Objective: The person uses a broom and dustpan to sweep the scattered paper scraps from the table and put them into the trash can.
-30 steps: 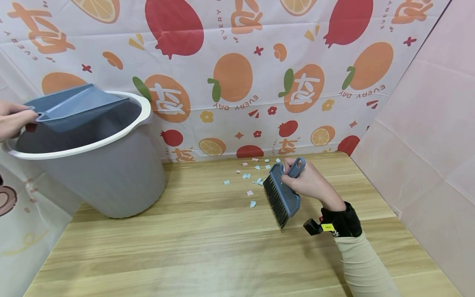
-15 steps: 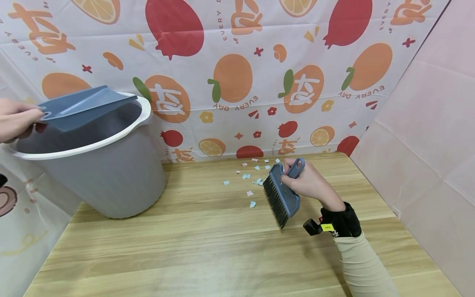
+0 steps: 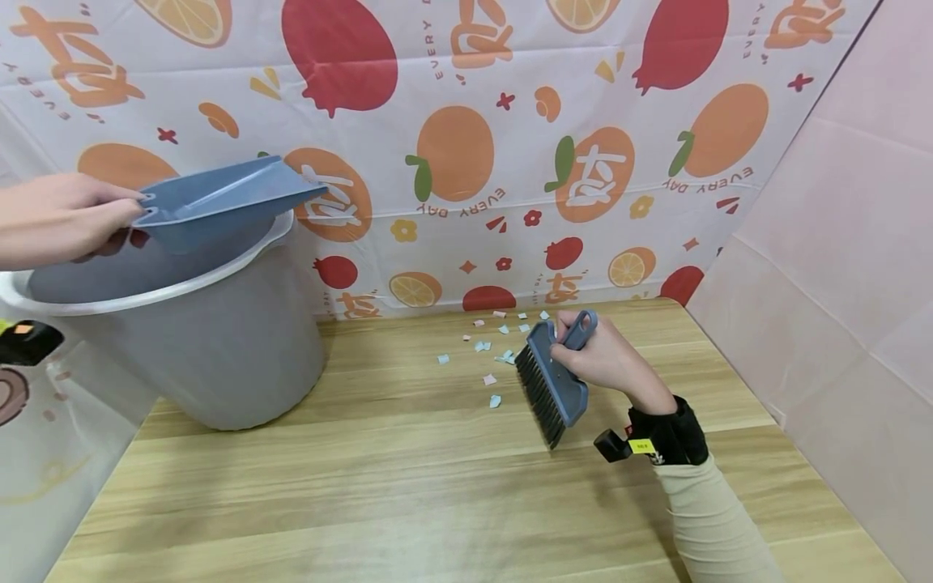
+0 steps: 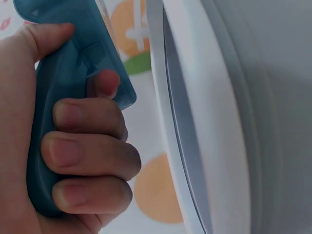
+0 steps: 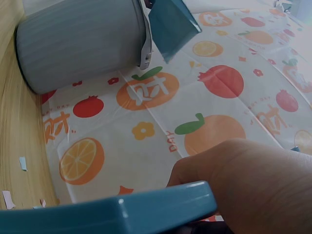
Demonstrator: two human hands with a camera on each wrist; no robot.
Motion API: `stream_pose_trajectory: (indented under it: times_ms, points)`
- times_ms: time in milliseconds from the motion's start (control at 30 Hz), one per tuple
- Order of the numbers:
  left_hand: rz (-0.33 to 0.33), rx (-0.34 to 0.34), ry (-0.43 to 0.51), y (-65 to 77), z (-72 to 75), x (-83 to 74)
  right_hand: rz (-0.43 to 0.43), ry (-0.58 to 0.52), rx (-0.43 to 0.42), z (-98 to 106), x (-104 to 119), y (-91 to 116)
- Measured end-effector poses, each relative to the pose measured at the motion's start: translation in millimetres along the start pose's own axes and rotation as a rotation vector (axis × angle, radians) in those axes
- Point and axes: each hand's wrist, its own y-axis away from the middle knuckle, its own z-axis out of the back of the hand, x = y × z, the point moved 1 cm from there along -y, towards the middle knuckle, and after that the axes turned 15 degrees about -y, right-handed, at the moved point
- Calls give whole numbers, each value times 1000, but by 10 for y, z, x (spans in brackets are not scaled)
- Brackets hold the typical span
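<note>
My left hand (image 3: 69, 219) grips the handle of a blue dustpan (image 3: 226, 202), held above the rim of a grey bin (image 3: 219, 348) at the left. In the left wrist view the fingers (image 4: 92, 156) curl round the dustpan's handle (image 4: 44, 146), beside the bin's white rim (image 4: 209, 117). My right hand (image 3: 601, 356) holds a blue hand brush (image 3: 557, 372) by its handle, the dark bristles facing left. Several pale blue and pink paper scraps (image 3: 490, 379) lie on the table just left of the bristles.
The wooden table (image 3: 350, 486) runs up to a fruit-printed cloth (image 3: 455, 154) at the back. A pale pink wall sheet (image 3: 838, 243) borders its right side. The tall bin stands at the table's back left.
My left hand has carried the dustpan right and slightly up, from over the bin's opening to past its right rim. The right hand and brush stay in place.
</note>
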Motion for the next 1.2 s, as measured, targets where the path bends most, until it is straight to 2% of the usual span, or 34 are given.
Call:
stream_pose_trajectory:
  times_ms: [167, 333, 567, 667, 900, 1200]
  points:
    - [-85, -47, 21, 2, 45, -249, -1, 6, 0, -3, 3, -5]
    - [-156, -84, -24, -50, 85, -520, -7, -6, -4, 4, 2, -1]
    - [-199, -50, -20, -97, 189, -893, -5, -21, 0, 9, -9, 7]
    - [-228, -60, -20, -111, 211, -1019, -3, -22, -1, 13, -12, 8]
    - [-275, -77, -56, -149, 156, -1202, -13, -28, 3, 4, -14, 3]
    - [-312, -110, 5, -168, 24, -1352, 4, -17, 4, 8, -22, -1]
